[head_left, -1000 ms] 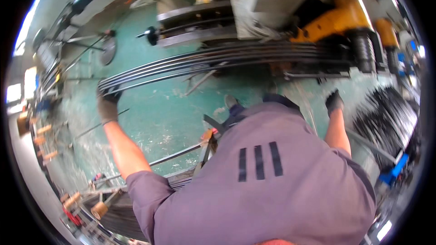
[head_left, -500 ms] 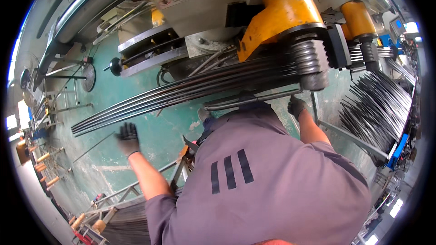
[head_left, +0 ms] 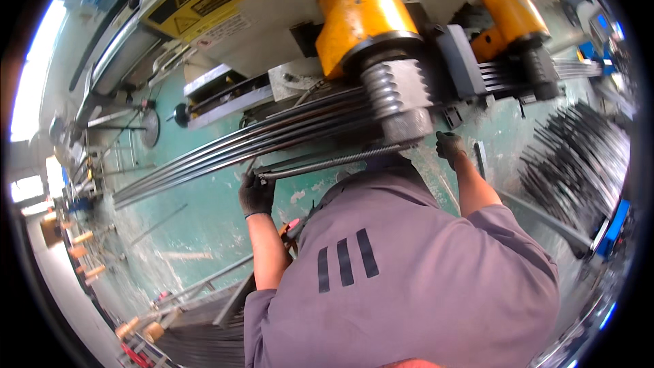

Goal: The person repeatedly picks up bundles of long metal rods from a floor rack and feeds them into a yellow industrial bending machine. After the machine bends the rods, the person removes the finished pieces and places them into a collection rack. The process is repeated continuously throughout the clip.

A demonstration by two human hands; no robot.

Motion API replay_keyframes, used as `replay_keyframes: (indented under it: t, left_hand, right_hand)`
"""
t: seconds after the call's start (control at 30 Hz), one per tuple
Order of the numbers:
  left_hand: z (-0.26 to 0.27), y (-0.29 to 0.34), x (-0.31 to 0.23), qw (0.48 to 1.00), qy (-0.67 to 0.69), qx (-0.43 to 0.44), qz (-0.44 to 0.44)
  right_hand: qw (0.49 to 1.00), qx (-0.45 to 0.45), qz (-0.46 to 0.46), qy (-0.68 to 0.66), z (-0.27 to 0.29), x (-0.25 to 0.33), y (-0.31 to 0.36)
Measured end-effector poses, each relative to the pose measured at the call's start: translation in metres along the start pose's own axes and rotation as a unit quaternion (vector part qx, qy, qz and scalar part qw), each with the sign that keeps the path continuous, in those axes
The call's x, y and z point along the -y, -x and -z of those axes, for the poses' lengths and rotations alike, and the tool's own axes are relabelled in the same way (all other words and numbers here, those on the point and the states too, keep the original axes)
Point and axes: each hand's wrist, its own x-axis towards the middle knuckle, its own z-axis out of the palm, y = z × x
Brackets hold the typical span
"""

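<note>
A long metal bar handle (head_left: pixel 327 163), its surface ribbed, slants left from beneath the threaded clamp screw (head_left: pixel 402 99). At its left end my left hand (head_left: pixel 257 194), in a dark glove, is closed around the bar. My right hand (head_left: pixel 450 149), also gloved, hovers right of the clamp screw with curled fingers; whatever they may hold is hidden. Above the bar handle, several long dark metal rods (head_left: pixel 225 147) run in a bundle under the clamp. The clamp has an orange cylinder (head_left: pixel 368 10) above its screw.
A second orange clamp (head_left: pixel 514 10) stands farther right. Beyond my right arm, a large pile of metal rods (head_left: pixel 579 160) rests beside a metal rail (head_left: pixel 545 219). More dark rods (head_left: pixel 204 341) lie at lower left. The machine body (head_left: pixel 252 24) fills the far side.
My left hand has moved right, from open near the rods' left ends to closed on the bar handle. My right hand stays near the clamp. The whole view has shifted.
</note>
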Motion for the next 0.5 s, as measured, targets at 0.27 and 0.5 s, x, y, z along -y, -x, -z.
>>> replay_keyframes:
  t: [0.27, 0.5]
  left_hand:
    - [-0.012, -0.005, -0.029, 0.986, 0.136, -0.090, 0.034]
    - [-0.069, 0.022, -0.034, 0.980, 0.141, -0.141, 0.005]
  right_hand:
    - [0.998, -0.021, -0.018, -0.050, -0.002, -0.042, 0.076]
    - [0.956, -0.039, 0.152, -0.248, 0.006, 0.007, 0.110]
